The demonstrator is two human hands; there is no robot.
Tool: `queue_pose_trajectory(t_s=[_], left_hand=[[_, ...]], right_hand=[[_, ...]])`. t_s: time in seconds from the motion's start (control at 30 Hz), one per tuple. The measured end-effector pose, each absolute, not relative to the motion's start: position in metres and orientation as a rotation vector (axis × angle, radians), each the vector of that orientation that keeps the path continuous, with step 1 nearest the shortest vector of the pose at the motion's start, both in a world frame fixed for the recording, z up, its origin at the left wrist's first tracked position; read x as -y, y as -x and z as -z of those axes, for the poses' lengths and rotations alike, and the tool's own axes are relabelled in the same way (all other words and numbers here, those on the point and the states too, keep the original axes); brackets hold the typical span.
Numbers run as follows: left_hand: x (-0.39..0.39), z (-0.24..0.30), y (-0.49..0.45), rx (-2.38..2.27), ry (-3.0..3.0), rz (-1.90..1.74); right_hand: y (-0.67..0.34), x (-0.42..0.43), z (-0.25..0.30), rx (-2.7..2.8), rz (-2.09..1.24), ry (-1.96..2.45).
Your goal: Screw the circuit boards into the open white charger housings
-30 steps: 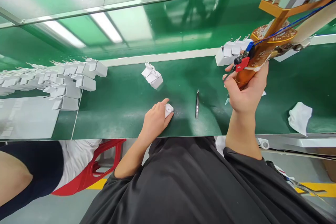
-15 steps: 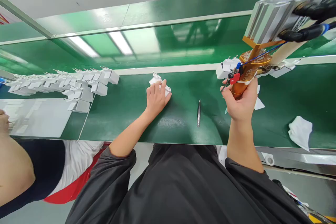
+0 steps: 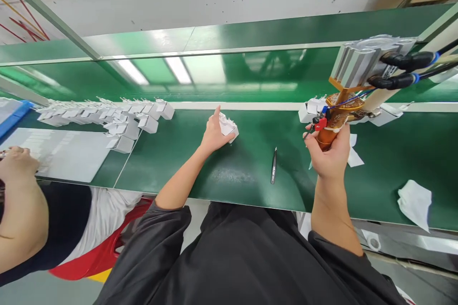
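Observation:
My left hand (image 3: 215, 134) is closed about a small white plug housing (image 3: 228, 125) on the green bench. Its thumb lies along the near side, with the index finger stretched out at the left. My right hand (image 3: 331, 155) wraps round the amber barrel (image 3: 325, 139) of a pneumatic tool, whose grey metal cylinder (image 3: 361, 64) sits above. A red switch (image 3: 320, 124) with wires is fixed to the barrel near my thumb. Between my hands lie black tweezers (image 3: 274, 166). More white housings (image 3: 310, 109) stand behind the tool, partly hidden.
Several rows of white plug housings (image 3: 121, 128) stand at the left. Beside them, a co-worker's hand (image 3: 17, 162) rests over a white sheet (image 3: 82, 157). A crumpled white cloth (image 3: 415, 202) lies at the right, with paper scraps (image 3: 354, 155) nearer the tool. Black hoses (image 3: 408, 62) reach the cylinder.
My left hand has shifted from over the housing to its left side, uncovering more of it. My right hand keeps hold of the tool. The camera view has tilted up.

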State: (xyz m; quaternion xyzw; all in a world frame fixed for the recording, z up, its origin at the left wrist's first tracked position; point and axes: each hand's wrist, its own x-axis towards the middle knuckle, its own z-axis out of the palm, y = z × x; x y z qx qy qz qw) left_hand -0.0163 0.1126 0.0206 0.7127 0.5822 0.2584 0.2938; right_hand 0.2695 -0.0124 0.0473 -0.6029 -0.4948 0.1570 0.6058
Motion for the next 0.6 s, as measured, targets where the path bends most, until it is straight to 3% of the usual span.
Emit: queue_pose_trajectory(t_s=[0.17,0.3,0.43,0.6], left_hand=[[-0.081,-0.041,0.052,-1.057,-1.15,-0.91],[-0.047,-0.055,0.084,-0.931,-0.938,-1.008],[-0.037,-0.044,0.124,-1.185,-1.047,-1.112],[-0.06,-0.022,0.19,-1.886,-1.374,-1.117]], right_hand=[[-0.268,0.012,-0.05,1.096,-0.378,1.362],[-0.268,0.007,-0.05,1.091,-0.298,1.266],[-0.27,0.004,-0.048,1.052,-0.297,1.194],[-0.261,0.008,-0.057,0.94,-0.392,1.288]])
